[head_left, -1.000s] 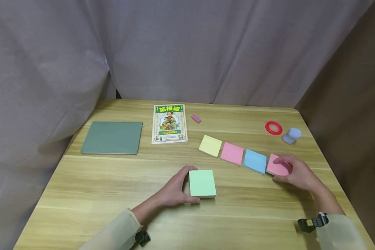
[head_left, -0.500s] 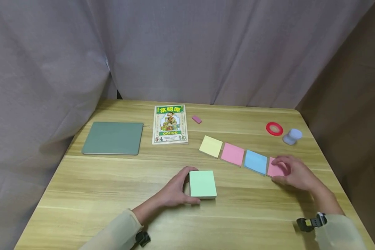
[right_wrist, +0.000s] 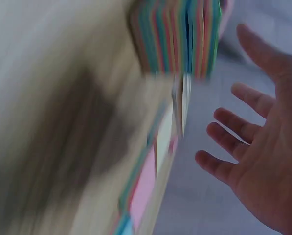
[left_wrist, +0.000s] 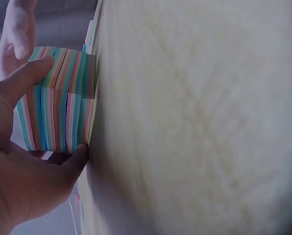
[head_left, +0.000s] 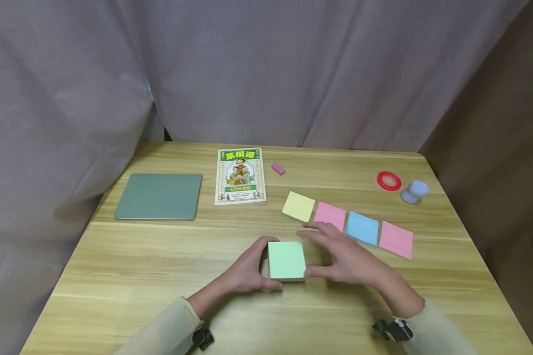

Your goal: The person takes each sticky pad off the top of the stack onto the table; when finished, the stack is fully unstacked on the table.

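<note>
A thick pad of sticky notes [head_left: 286, 261] with a green top sheet lies on the wooden table [head_left: 129, 266]; its striped coloured edges show in the left wrist view [left_wrist: 57, 100] and the right wrist view [right_wrist: 177, 36]. My left hand [head_left: 247, 270] grips the pad's left side, thumb and fingers curled round it. My right hand [head_left: 339, 256] hovers beside the pad's right edge, fingers spread and straight, holding nothing. Behind them lie single notes in a row: yellow [head_left: 298, 206], pink [head_left: 330, 215], blue [head_left: 362, 228], pink [head_left: 396, 239].
A book with a green and yellow cover [head_left: 241, 175], a grey-green tablet [head_left: 160, 196] and a small pink eraser [head_left: 278, 169] sit at the back. A red tape ring [head_left: 388, 181] and a pale blue cap-like item [head_left: 414, 192] are back right. Grey curtains surround the table.
My right hand has left the far-right pink note and moved left to the pad's right edge. The left hand and the pad have stayed put.
</note>
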Available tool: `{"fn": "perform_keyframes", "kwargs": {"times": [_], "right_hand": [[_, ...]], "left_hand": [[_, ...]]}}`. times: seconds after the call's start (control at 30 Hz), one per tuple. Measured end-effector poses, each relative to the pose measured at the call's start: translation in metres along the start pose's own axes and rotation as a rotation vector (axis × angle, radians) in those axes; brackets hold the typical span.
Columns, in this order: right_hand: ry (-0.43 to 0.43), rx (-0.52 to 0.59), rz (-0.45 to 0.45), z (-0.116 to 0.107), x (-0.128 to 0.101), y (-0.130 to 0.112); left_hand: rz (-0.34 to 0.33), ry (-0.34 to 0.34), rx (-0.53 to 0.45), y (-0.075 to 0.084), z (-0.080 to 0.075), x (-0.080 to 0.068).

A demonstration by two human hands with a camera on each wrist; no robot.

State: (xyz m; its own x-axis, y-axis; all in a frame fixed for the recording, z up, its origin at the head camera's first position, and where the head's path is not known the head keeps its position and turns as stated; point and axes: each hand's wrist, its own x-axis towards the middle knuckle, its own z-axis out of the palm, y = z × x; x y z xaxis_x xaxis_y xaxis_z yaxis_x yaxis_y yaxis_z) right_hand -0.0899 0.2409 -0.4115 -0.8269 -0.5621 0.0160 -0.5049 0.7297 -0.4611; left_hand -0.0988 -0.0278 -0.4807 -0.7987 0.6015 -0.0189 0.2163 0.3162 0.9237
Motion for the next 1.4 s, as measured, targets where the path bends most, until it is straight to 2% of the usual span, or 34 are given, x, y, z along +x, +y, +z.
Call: {"fn": "perform_keyframes", "kwargs": {"times": [0.13,0.37,0.57,0.73,0.8,0.9,1.07,1.23,1.4], "right_hand": [[-0.072,-0.007,-0.086,0.018,0.015,-0.019],[-0.081,-0.003,-0.145,0.028,0.024,-0.023],[-0.095,0.014,-0.136,0.021,0.026,-0.026],[-0.099,0.049,-0.098,0.001,0.034,-0.022],[-0.068,0.076,-0.067,-0.009,0.042,-0.013],[0.028,0.111,0.003,-0.02,0.06,0.011],[0.168,0.074,0.126,-0.023,0.095,0.062],[0.194,0.107,0.254,-0.016,0.121,0.101],[0.199,0.163,0.364,-0.01,0.137,0.12]], "left_hand": [[-0.004,0.004,0.025,0.0,-0.001,-0.001],[0.001,0.01,0.044,0.001,-0.002,-0.001],[-0.009,0.02,0.061,0.0,-0.002,-0.002],[-0.027,0.022,0.073,0.002,-0.003,-0.002],[-0.023,0.021,0.064,0.001,-0.003,-0.002],[-0.007,0.023,0.051,0.0,-0.003,-0.002],[0.009,0.026,0.053,-0.001,-0.001,-0.001],[0.002,0.025,0.058,-0.001,0.0,-0.001],[0.01,0.023,0.053,-0.001,0.001,0.0]]}}
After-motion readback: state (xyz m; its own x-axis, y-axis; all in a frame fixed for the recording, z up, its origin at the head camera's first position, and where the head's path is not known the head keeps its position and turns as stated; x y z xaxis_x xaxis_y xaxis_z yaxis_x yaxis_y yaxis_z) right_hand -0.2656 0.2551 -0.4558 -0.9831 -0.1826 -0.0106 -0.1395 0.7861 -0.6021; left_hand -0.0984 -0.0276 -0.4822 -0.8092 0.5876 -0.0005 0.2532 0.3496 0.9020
